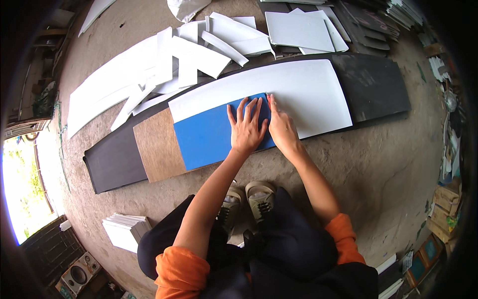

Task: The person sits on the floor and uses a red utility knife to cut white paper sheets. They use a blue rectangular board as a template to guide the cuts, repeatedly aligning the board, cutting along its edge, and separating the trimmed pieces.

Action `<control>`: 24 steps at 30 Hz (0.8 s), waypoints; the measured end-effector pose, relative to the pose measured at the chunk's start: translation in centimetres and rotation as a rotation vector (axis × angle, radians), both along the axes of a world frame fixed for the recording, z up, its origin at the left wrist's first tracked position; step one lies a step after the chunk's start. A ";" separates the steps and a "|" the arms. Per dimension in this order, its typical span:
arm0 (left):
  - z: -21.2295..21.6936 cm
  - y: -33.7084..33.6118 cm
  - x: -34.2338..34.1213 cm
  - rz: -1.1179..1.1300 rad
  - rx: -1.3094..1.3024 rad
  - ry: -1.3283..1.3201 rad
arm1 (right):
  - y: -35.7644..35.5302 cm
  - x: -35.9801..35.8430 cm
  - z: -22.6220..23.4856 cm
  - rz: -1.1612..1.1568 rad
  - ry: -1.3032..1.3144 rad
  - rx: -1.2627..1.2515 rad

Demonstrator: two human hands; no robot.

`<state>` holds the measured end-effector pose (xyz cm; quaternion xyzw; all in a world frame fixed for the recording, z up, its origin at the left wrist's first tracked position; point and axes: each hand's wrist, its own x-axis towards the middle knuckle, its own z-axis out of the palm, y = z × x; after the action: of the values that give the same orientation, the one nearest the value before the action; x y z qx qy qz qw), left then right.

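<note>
My left hand [245,130] lies flat with spread fingers on a blue rectangular board [201,137], pressing near its right end. Gripped in my right hand [284,132] is a red utility knife [269,100], its tip at the board's far right corner; the index finger stretches along it, and the palm hides most of the handle. Beneath the blue board lies a large white sheet [316,92], showing beyond its far and right sides. A brown wooden board [155,144] adjoins the blue one on the left. All rest on a long black board [373,84] on the floor.
White offcuts [204,55] lie heaped beyond the black board, with flat white panels [298,31] farther right. A stack of white pieces [127,230] stands left of my legs. A speaker [79,271] sits at lower left; wooden crates [444,202] line the right side.
</note>
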<state>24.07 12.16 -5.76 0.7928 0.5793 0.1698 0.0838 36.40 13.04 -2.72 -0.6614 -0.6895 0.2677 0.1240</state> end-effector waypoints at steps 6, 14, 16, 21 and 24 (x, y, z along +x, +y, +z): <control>-0.3 0.2 0.0 0.005 0.011 -0.009 | 0.8 -0.1 0.5 0.006 -0.044 0.006; -0.2 -0.2 0.0 0.041 0.069 -0.064 | -8.0 1.6 2.6 0.015 -0.108 -0.190; -0.3 -0.6 0.0 0.036 0.029 -0.064 | -8.4 1.6 2.4 0.006 -0.116 -0.162; 1.2 -1.6 -0.4 -0.145 0.013 0.018 | -8.3 2.1 1.5 -0.001 -0.058 -0.093; 1.2 -2.5 -1.3 -0.225 -0.015 0.157 | -7.9 2.0 2.4 -0.005 -0.020 -0.105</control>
<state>22.78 9.63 -4.59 0.8631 0.4926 0.0922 0.0626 38.38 5.19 -0.35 -0.6716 -0.6739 0.2966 0.0828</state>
